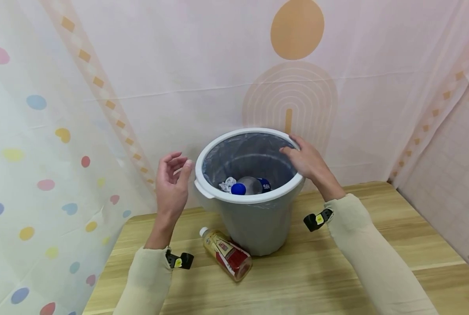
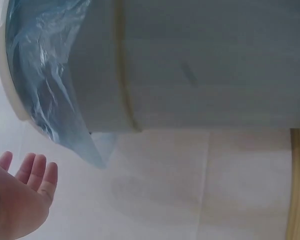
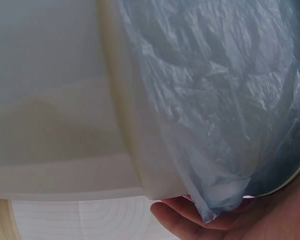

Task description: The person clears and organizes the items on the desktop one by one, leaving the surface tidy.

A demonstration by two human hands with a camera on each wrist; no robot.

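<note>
While the head view is looking down on the wooden table (image 1: pixel 336 271), the right hand (image 1: pixel 303 158) is resting on the far right rim of the grey bin (image 1: pixel 254 218), fingers draped over the white rim ring (image 1: pixel 218 146) and curling onto the blue liner bag (image 1: pixel 250 153) inside. The left hand (image 1: pixel 172 186) is hovering just beside the bin's left edge — palm toward it, fingers apart and loosely bent, holding nothing. Inside the bin a blue-capped bottle (image 1: pixel 250 186) and a crumpled white scrap (image 1: pixel 227 183) are lying at the bottom; a red-labelled bottle (image 1: pixel 227 255) is lying on its side on the table, touching or nearly touching the bin's base.

In the left wrist view, the left hand (image 2: pixel 20 200) is sitting low and clear of the bin (image 2: pixel 205 65); fingertips are spread, and a loose flap of liner (image 2: pixel 65 115) is hanging outside below the rim.

In the right wrist view, the right hand (image 3: pixel 225 220) is lying under a hanging corner of the liner (image 3: pixel 215 115), against the rim ring (image 3: pixel 125 115); whether the fingers are pinching the plastic cannot be told.

Judgement: handling the liner well is calling for a light grip on the film alone, not the ring — thin plastic looks prone to tearing. The left hand should be steadying the opposite rim so that the bin is not tipping toward the fallen bottle.
</note>
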